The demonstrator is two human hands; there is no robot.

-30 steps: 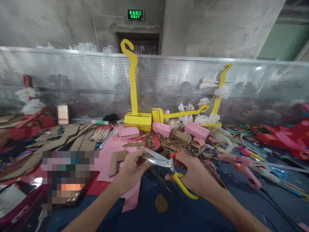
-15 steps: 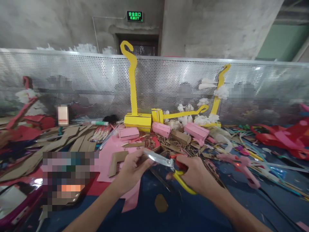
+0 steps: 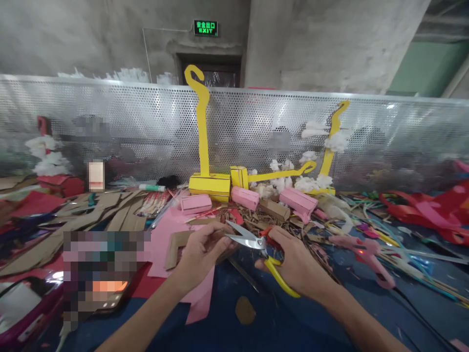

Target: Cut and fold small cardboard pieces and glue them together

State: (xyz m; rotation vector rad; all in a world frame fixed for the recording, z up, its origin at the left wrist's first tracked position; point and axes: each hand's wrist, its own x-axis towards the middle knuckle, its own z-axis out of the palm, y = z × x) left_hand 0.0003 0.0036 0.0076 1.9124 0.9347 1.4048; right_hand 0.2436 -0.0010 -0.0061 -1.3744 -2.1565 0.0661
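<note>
My right hand (image 3: 295, 256) is wrapped around the handles of a pair of scissors (image 3: 246, 240), one handle red and the other yellow. The blades stand apart and point left, their tips near my left fingers. A small brown piece of cardboard (image 3: 227, 253) is pinched in my left hand (image 3: 205, 250), mostly hidden by the fingers. Under and behind my left wrist lies pink paper (image 3: 200, 305), with a bent cardboard strip (image 3: 172, 252) on it. Below the scissors, a small cut cardboard piece (image 3: 245, 310) rests on the blue tabletop (image 3: 220, 337).
Yellow cardboard figures with hooked necks (image 3: 202, 132) stand at the back against a perforated metal screen (image 3: 146, 132). Pink boxes (image 3: 197, 204) and cardboard scraps lie before them. A pink glue gun (image 3: 370, 254) with a black cord is at right. Cardboard strips (image 3: 88, 210) are piled left.
The scissor blades have gone from closed to spread apart. Both hands stay in nearly the same place, and the cardboard piece now shows by my left fingers.
</note>
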